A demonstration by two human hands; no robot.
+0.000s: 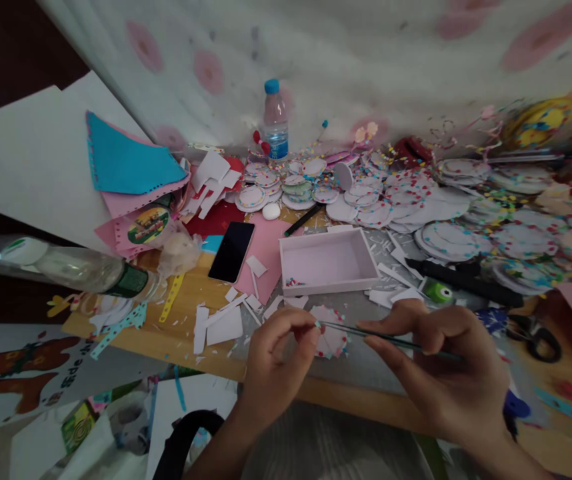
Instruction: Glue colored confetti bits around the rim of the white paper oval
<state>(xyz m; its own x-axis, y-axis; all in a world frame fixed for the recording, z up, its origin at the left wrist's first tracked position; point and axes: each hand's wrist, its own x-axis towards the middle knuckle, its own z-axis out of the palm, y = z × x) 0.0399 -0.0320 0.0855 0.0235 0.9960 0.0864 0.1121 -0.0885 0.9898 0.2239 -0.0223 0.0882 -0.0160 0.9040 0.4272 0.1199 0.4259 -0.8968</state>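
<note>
Thin dark tweezers (366, 331) lie between the fingers of my right hand (441, 353), pointing left. Their tips meet the fingertips of my left hand (286, 347), which pinch something too small to make out. Behind and below the fingertips, a white paper disc (331, 333) with red and blue bits round its edge rests on the grey mat (371, 363). Just beyond the hands stands a shallow white box (329, 287) holding a few small coloured pieces in its near left corner.
Decorated paper discs (451, 240) pile up along the back and right. A black phone (233, 252), paper scraps (223, 325) and a large clear bottle (81, 267) are at the left. Scissors (536, 337) lie right, near a black pen-like tool (466, 280). A water bottle (276, 127) stands behind.
</note>
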